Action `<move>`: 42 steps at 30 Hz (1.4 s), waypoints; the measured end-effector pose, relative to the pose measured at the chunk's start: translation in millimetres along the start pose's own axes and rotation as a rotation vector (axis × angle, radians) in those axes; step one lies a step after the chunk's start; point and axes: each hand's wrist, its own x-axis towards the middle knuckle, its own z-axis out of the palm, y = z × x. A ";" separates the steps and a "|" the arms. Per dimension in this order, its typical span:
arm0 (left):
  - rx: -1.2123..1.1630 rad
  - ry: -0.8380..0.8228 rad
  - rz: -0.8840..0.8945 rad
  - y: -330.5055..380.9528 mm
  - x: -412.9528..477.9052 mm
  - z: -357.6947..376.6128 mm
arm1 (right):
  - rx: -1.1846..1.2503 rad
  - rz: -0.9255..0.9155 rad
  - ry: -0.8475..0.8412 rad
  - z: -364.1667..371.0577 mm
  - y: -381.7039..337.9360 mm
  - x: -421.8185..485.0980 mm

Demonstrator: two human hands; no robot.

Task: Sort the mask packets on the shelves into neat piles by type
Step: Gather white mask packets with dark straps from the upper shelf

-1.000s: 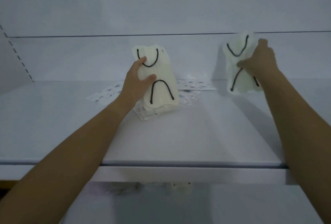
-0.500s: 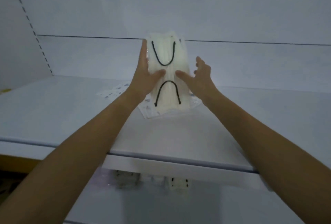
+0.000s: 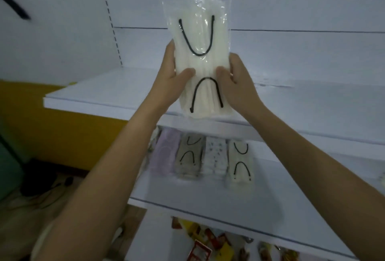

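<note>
Two hands hold a packet of white masks point(image 3: 200, 68) up in the air. It stands tall in front of the top shelf point(image 3: 100, 91). The left hand point(image 3: 169, 82) grips its left side and the right hand point(image 3: 239, 82) grips its right side. The fingers point(image 3: 185, 73) are clamped on the packet, with both thumbs on the front. The masks have black loops. On the lower shelf point(image 3: 270, 208) four piles lie side by side: a purple pile point(image 3: 165, 152), a grey pile point(image 3: 188, 156), a spotted pile point(image 3: 215, 156) and a white pile point(image 3: 240, 164).
</note>
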 end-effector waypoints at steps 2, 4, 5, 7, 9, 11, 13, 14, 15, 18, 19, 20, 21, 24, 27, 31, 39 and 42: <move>-0.048 0.049 -0.023 -3.0 -32.7 -24.0 | 0.054 0.006 -0.027 24.1 -13.2 -29.4; -0.112 0.093 -0.085 -8.7 -72.8 -45.1 | 0.138 0.044 -0.056 53.2 -25.8 -67.4; -0.120 0.114 -0.137 -14.7 -96.4 -52.8 | 0.194 0.077 -0.079 68.6 -28.4 -90.8; -0.091 0.164 -0.245 -31.4 -147.2 -66.7 | 0.286 0.134 -0.172 99.5 -23.8 -144.0; -0.135 0.221 -0.387 -56.7 -196.0 -77.0 | 0.285 0.195 -0.308 125.5 -10.9 -201.5; -0.151 0.218 -0.560 -89.0 -233.9 -80.8 | 0.262 0.324 -0.402 142.3 9.3 -254.0; -0.100 0.124 -0.691 -116.5 -258.1 -74.1 | 0.237 0.464 -0.400 151.4 28.8 -291.1; -0.085 0.075 -0.761 -126.7 -265.1 -66.8 | 0.227 0.526 -0.361 152.5 37.2 -303.5; -0.066 0.022 -0.835 -134.8 -269.5 -57.7 | 0.219 0.588 -0.311 151.3 45.0 -311.4; -0.062 -0.196 -1.000 -151.3 -269.5 -23.6 | 0.200 0.756 -0.139 134.4 67.4 -313.8; -0.051 -0.283 -1.007 -153.8 -267.1 -11.4 | 0.192 0.808 -0.092 126.0 76.9 -310.7; -0.018 -0.356 -0.984 -157.7 -263.3 1.7 | 0.173 0.847 -0.059 116.4 89.1 -307.2; 0.025 -0.412 -0.943 -160.2 -258.2 15.1 | 0.135 0.872 -0.047 106.6 102.3 -303.3; 0.114 -0.456 -0.832 -172.9 -235.0 57.5 | 0.086 0.932 -0.051 74.8 138.7 -289.0; 0.176 -0.449 -0.800 -196.4 -209.4 105.7 | 0.009 0.937 -0.006 44.1 169.6 -270.3; 0.169 -0.389 -0.760 -226.7 -180.5 169.4 | -0.075 0.953 0.102 9.2 227.1 -235.4; 0.456 -0.264 -0.586 -288.8 -111.1 234.4 | -0.159 0.918 -0.004 -14.4 321.7 -156.0; 0.637 -0.296 -0.524 -305.3 -99.2 245.2 | -0.183 0.898 -0.083 -13.6 344.6 -140.7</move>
